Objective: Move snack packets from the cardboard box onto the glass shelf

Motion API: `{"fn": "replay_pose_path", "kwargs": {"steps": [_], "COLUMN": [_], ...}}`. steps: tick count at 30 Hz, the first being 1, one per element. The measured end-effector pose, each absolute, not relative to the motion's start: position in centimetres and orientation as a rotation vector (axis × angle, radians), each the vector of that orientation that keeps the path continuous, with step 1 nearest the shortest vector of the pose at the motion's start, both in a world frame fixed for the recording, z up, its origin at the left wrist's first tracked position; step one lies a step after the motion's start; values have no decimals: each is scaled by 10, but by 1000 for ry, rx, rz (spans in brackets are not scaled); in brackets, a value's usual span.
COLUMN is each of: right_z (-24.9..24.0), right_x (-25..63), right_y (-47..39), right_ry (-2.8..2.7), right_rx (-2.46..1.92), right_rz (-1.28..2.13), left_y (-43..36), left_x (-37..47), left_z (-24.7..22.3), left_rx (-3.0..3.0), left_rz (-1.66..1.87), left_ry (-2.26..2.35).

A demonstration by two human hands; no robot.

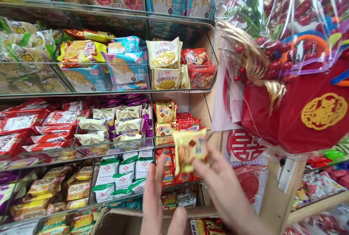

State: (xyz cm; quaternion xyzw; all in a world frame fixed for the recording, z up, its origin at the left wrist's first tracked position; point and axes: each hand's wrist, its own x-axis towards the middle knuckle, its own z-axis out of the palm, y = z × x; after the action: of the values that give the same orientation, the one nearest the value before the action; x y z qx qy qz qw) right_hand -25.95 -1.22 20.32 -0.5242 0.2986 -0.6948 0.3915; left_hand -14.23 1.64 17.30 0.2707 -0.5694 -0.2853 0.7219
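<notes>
A small yellow cookie packet is pinched between the thumb and fingers of my right hand, in front of a shelf bin's glass edge. Just left of it my left hand is raised with its fingers apart, holding nothing; its lower part runs out of view. Similar yellow packets are stacked in the bin behind, beside small red packets. Below the hands is an open cardboard box, with more red and yellow packets at its right.
Glass-fronted shelves full of wrapped biscuits rise on the left, with white and green packets low down. At the right hangs a red gift bag in clear film, near a wooden shelf post.
</notes>
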Motion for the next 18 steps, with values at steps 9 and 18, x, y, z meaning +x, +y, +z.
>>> {"fn": "replay_pose_path", "kwargs": {"steps": [9,18], "right_z": [315,323], "right_x": [-305,-277], "right_y": [-121,-158], "right_ry": [1160,1385], "right_rx": [-2701,-2577], "right_rz": [-1663,-1345], "left_y": [-57,-113], "left_x": [-85,-85], "left_z": [231,279], "left_rx": [666,875], "left_rz": [369,1024], "left_ry": [-1905,-2105]}}
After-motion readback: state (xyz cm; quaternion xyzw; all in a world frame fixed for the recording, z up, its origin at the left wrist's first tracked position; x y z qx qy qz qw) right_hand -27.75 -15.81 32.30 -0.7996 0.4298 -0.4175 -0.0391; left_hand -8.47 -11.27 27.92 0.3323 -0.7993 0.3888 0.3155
